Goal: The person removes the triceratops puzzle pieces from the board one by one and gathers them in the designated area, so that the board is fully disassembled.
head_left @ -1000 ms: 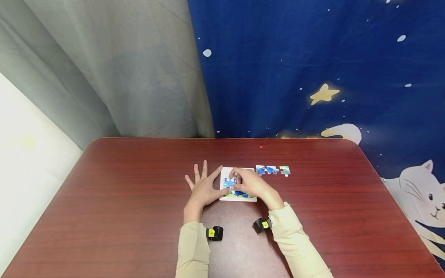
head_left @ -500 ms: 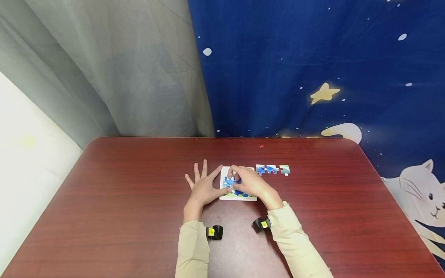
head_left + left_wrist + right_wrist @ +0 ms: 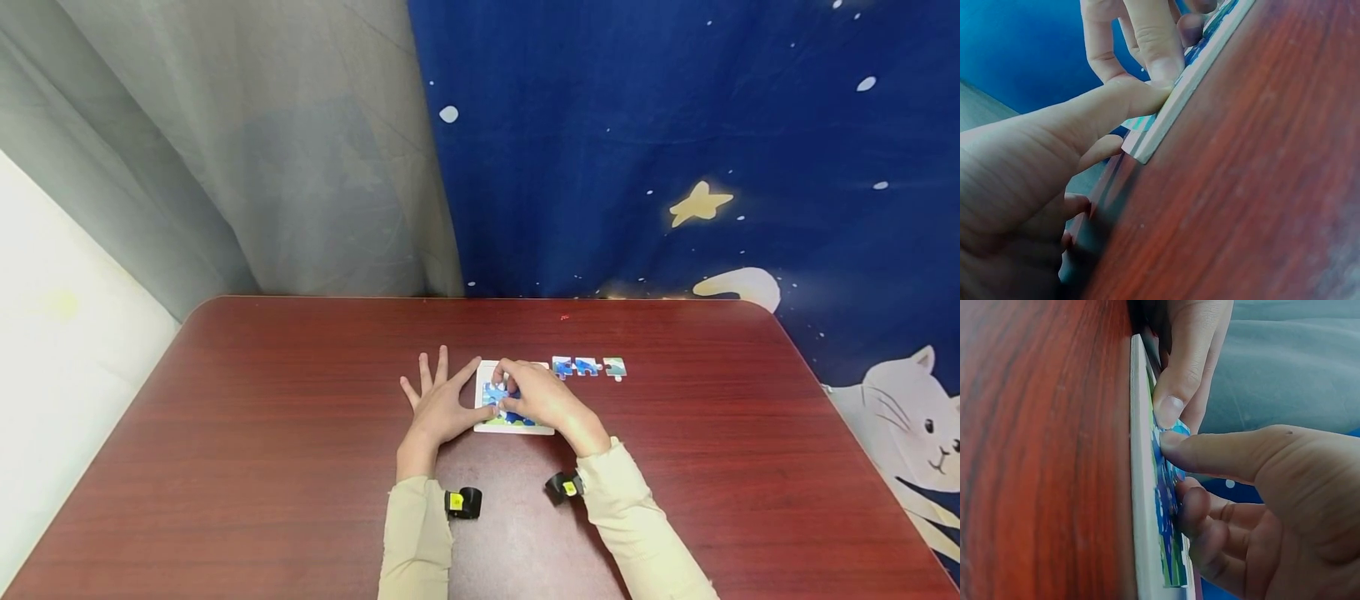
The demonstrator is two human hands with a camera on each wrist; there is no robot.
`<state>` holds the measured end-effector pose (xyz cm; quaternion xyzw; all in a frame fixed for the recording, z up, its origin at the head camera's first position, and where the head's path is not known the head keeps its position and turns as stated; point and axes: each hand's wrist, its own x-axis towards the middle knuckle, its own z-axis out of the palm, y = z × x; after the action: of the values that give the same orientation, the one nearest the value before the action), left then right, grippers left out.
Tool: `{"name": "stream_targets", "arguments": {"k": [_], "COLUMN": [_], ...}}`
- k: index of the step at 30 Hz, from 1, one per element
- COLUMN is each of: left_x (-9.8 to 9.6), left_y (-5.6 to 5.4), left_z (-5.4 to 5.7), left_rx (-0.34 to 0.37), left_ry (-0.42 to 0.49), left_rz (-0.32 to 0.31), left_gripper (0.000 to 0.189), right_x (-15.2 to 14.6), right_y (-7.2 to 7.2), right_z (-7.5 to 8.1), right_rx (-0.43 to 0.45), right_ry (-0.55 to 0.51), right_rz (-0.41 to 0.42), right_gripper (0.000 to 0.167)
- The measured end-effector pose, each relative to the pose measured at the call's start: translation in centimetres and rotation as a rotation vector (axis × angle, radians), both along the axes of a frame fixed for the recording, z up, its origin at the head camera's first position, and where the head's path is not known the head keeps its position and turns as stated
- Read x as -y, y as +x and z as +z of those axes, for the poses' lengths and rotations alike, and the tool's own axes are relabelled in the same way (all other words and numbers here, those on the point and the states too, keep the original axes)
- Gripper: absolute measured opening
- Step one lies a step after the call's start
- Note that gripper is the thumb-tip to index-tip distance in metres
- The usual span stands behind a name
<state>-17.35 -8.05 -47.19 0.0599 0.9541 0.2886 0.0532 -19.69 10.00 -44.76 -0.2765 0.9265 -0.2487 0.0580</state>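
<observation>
A small jigsaw puzzle in a white-framed tray (image 3: 514, 430) lies on the table, its picture blue and green. My left hand (image 3: 438, 408) has its fingers spread at the tray's left side, index fingertip at the upper left corner. Its thumb (image 3: 1168, 409) presses on the lower left of the picture. From the right, my right hand (image 3: 551, 402) reaches over the tray with curled fingers, pinching a blue puzzle piece (image 3: 1180, 427) that stands slightly raised from the picture. Right thumb and left thumb sit close together there. The right hand hides much of the tray's upper right.
Three loose puzzle pieces lie in a row beyond the tray's upper right corner: a blue one (image 3: 562, 366), another blue one (image 3: 586, 367) and a green one (image 3: 614, 367). Behind the table's far edge (image 3: 337, 297) hang grey and blue curtains (image 3: 570, 150).
Both hands stay in nearly the same place over the tray, with only slight finger movement on the right. The three loose pieces have not moved.
</observation>
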Motion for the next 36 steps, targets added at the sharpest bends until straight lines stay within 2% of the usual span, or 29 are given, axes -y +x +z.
{"name": "stream_targets", "arguments": {"k": [6,16,26,31,36], "left_x": [-0.1,0.0,-0.1,-0.1,0.0], "left_y": [0.1,0.1,0.1,0.1,0.2], "left_z": [0.1,0.0,-0.1,0.0,0.2], "left_rx": [-0.003,-0.006,-0.009,-0.007,-0.001], "left_ry": [-0.002,0.007,0.004,0.011,0.025], "left_rz": [0.002,0.003,-0.001,0.004,0.004], "left_gripper": [0.081,0.082,0.081,0.080,0.082], "right_x": [0.1,0.1,-0.3,-1.5,-4.1], "right_y": [0.3,0.2,0.2,-0.3,-0.5], "right_z": [0.3,0.4,0.2,1.2,2.7], "right_rx": [-0.061,-0.063,-0.151,-0.139,-0.170], "right_ry": [-0.001,0.019,0.038,-0.038,-0.104], "right_rz": [0.008,0.007,0.004,-0.034,-0.080], "right_gripper": [0.026,0.026,0.026,0.027,0.025]}}
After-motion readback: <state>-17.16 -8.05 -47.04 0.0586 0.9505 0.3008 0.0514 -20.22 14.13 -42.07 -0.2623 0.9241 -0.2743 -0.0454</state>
